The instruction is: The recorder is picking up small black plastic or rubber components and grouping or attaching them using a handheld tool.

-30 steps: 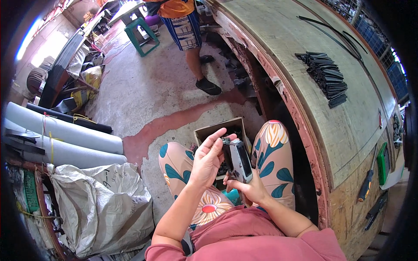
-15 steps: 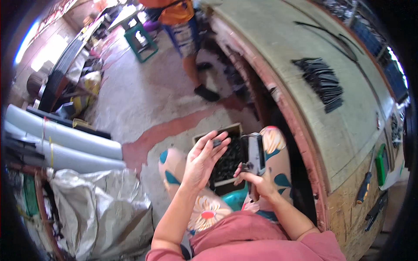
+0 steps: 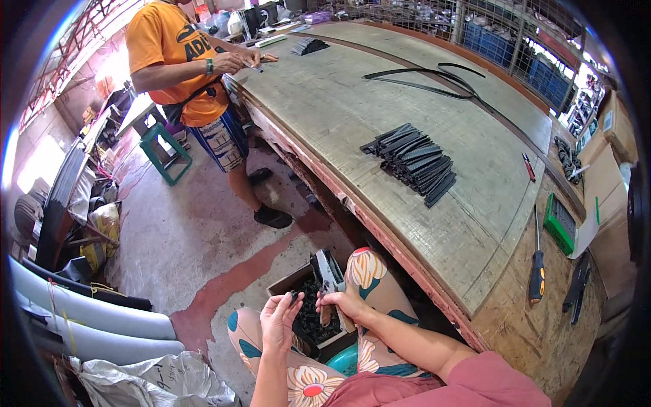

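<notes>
Two hands work over our lap: our right hand (image 3: 347, 303) has its fingers clamped on a grey stapler-like tool (image 3: 328, 273), held upright; our left hand (image 3: 279, 319) pinches a small black piece (image 3: 293, 296) just beside it, above the cardboard box (image 3: 288, 285) of black pieces under the table (image 3: 380, 136).

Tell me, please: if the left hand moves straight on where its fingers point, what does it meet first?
Probably the grey tool held by the right hand; the left hand points up toward it, though depth is unclear.
</notes>
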The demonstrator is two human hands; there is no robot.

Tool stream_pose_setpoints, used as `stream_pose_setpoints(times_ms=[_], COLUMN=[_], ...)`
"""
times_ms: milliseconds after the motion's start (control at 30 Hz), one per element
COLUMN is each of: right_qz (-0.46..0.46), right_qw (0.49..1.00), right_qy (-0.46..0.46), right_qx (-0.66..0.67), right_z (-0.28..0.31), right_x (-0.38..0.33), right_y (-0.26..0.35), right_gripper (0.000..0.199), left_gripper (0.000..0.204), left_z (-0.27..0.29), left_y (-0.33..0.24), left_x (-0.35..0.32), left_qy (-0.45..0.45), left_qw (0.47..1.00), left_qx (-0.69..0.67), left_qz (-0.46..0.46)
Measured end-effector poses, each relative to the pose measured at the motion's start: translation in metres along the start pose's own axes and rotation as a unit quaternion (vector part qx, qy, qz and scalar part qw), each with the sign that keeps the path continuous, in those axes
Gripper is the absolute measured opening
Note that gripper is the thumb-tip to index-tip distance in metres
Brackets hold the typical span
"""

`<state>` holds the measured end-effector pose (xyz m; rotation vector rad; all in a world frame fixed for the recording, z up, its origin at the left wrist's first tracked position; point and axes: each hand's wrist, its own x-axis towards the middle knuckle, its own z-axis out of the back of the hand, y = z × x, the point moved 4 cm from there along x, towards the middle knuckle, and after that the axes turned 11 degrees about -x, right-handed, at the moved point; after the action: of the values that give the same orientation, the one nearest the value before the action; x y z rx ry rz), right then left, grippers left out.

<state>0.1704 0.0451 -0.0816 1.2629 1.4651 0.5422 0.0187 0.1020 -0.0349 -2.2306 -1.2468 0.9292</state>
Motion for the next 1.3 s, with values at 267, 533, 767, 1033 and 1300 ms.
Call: stream_pose_setpoints(times_ms=[267,533,767,1033,1300], right_qz=[0.007,-0.016,0.008,-0.006,0.02], right_qw=[0.999,0.992,0.993,0.979,0.98], right_qy=[-0.029,-0.019,-0.051,-0.086,-0.085], right_qx=[-0.033,-0.122,-0.108,-0.184,-0.177], right_z=[-0.006,-0.003,-0.003,-0.005,-0.001], right_x=[-0.004,-0.004,0.004,-0.011,-0.009], right_y=[0.011,0.009,-0.001,0.023,0.017], right_gripper=[0.015,0.026,0.021,0.023,0.021], left_gripper=[0.009,0.01,0.011,0.009,0.011], left_z=[0.021,0.021,0.022,0.016,0.015], left_y=[0.02,0.031,0.035,0.035,0.038], left_x=[0.014,0.018,0.02,0.016,0.014], left_qy=[-0.019,0.0,0.0,-0.03,-0.014], left_qw=[0.997,0.998,0.998,0.999,0.999], left_qx=[0.072,0.056,0.05,0.028,0.042], left_qz=[0.017,0.001,-0.036,-0.026,-0.027])
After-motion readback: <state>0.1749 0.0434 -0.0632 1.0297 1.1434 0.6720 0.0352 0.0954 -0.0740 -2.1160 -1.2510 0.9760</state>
